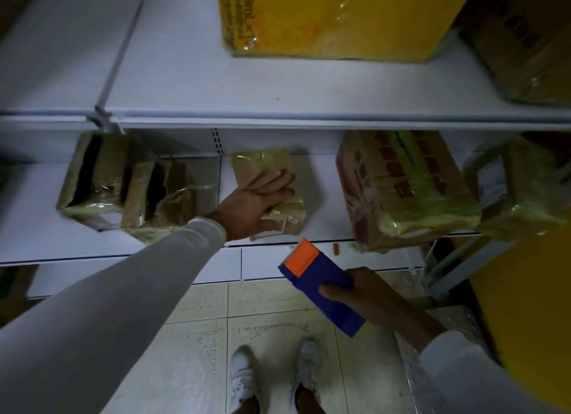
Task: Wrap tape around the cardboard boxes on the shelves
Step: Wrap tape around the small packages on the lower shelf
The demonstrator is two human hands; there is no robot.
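I see the small taped box [268, 191] on the white lower shelf [37, 228] under my left hand [256, 203], whose fingers lie spread on its top, thumb down its near side. My right hand [370, 299], nearer me over the tiled floor [272, 327], grips the blue tape dispenser [318, 287]. A torn box [129, 188] lies left of my left hand, a printed carton [401, 184] right.
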